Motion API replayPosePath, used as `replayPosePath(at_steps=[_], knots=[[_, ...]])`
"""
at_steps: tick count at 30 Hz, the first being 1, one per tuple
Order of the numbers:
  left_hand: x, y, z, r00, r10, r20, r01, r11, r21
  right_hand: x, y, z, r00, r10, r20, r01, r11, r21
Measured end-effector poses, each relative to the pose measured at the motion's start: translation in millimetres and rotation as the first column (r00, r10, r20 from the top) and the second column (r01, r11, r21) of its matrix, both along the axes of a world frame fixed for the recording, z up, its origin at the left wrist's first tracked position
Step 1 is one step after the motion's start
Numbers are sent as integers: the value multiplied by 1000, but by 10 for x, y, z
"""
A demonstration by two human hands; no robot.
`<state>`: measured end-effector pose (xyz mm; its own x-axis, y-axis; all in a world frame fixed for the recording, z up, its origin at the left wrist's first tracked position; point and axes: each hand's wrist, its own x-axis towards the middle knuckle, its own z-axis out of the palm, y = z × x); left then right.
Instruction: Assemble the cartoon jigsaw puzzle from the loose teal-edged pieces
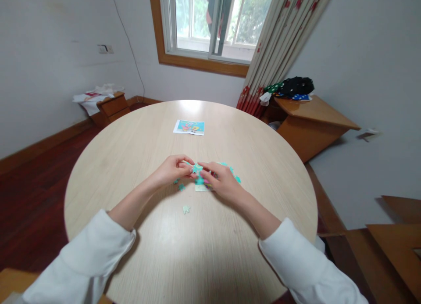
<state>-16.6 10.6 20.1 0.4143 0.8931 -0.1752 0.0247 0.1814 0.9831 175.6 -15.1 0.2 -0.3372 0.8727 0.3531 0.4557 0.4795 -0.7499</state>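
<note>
A turquoise jigsaw puzzle piece [197, 168] is pinched between the fingertips of my left hand [174, 169] and my right hand [223, 179], just above the table. Beneath them lies a partly joined jigsaw puzzle [199, 187], turquoise and pale green with a bit of pink; my right hand covers much of it. Close to my left hand sits a loose turquoise piece [182, 187]. Nearer to me is a single pale green piece [186, 209]. Several more turquoise pieces [238, 179] lie beyond and beside my right hand.
The round wooden table [148, 133] carries a cartoon picture sheet [189, 127] toward its far side. A wooden cabinet [315, 115] with cloth on top stands at the right, beside the curtain [272, 45]. At the left is a small drawer unit [114, 107].
</note>
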Motion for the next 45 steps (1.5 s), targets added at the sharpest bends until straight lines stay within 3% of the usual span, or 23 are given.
replayPosePath(at_steps=[3,13,16,18,23,26,30,33,39,45], knots=[[30,-39,14,1000,-23,-18,24,998,52,-62,-37,-7,999,48,12,-48,999,-25],[50,-63,57,999,3,-32,-1,997,80,10,-3,60,988,-20,-151,-2,990,-143],[1,-28,94,992,128,-20,-125,987,103,222,136,86,948,-160,-274,115,978,-172],[-51,11,117,974,226,0,-224,968,112,427,248,113,893,-308,-328,245,944,-221],[-177,113,138,921,388,38,-389,913,121,874,392,172,816,-523,-248,412,826,-385],[-213,139,132,912,406,52,-409,904,123,987,368,164,849,-489,-201,343,798,-495],[-218,140,115,922,386,34,-387,913,128,1042,314,134,914,-354,-197,188,802,-567],[-213,139,101,928,372,23,-371,918,138,1073,289,145,941,-274,-198,94,774,-626],[-220,150,64,937,348,-2,-345,928,138,1085,284,185,964,-220,-150,55,715,-697],[-235,169,28,943,332,-21,-326,934,149,1078,302,119,954,-254,-159,77,722,-687]])
